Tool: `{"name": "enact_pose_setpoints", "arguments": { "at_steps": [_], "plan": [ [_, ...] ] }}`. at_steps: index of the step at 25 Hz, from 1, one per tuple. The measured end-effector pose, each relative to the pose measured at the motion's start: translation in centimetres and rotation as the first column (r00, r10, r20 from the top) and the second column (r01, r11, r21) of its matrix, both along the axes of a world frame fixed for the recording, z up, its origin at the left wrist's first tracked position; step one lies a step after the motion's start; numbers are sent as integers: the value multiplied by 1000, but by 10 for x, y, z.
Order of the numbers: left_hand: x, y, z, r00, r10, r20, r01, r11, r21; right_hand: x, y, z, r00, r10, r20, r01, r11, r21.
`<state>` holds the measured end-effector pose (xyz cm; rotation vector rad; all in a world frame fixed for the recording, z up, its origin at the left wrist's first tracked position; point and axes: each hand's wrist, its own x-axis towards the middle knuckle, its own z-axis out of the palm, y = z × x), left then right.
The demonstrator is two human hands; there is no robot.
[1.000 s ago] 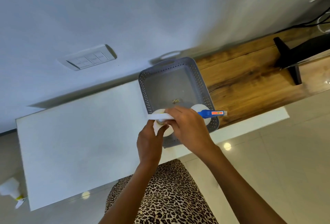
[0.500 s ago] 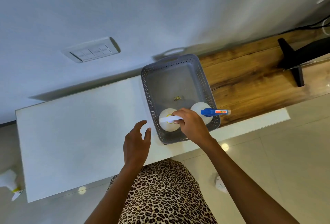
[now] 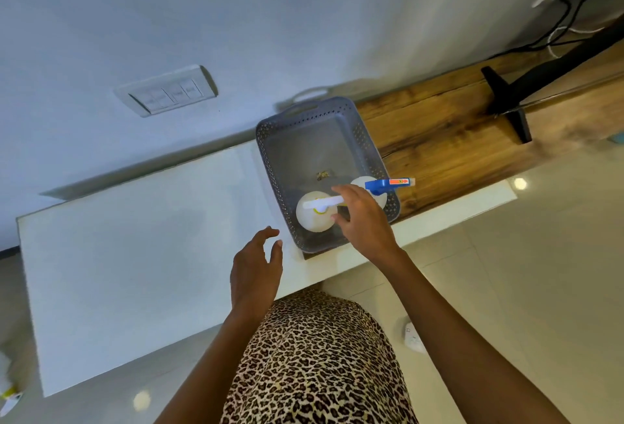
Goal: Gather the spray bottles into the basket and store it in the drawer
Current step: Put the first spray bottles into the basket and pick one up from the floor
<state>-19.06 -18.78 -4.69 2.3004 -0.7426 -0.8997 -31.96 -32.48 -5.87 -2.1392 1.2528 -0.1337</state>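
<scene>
In the head view, two spray bottles are seen standing at the near end of the grey perforated plastic basket point(image 3: 270, 167), which is set on the white tabletop point(image 3: 135, 238). One is a round white plastic bottle with a white trigger head point(image 3: 315, 217), the other a white bottle with a blue trigger head point(image 3: 385, 184). Both are judged light, rigid and smooth, and the neck under the trigger is judged the surest hold. The right hand point(image 3: 363, 217) is held just over the white-headed bottle with its grip open and fingers spread; whether it touches the bottle cannot be told. The left hand point(image 3: 256, 271) is poised above the tabletop beside the basket, its grip open and empty.
</scene>
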Motion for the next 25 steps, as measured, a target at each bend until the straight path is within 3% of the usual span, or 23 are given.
{"name": "enact_pose_setpoints", "arguments": {
  "at_steps": [6, 14, 20, 25],
  "plan": [
    [-29, 44, 13, 995, -103, -12, 103, 994, -40, -43, 64, 18, 980, -161, 113, 168, 985, -48],
    [-127, 57, 5, 944, -330, -24, 330, 944, -6, -173, 133, 10, 896, -434, 93, 425, 899, 101],
    [-244, 49, -38, 886, -464, -1, 463, 883, 81, -308, 157, -36, 798, -601, -39, 585, 759, 286],
    [-337, 39, -91, 826, -556, -98, 562, 796, 224, -401, 159, -100, 821, -522, -232, 571, 728, 381]
  ]
}}
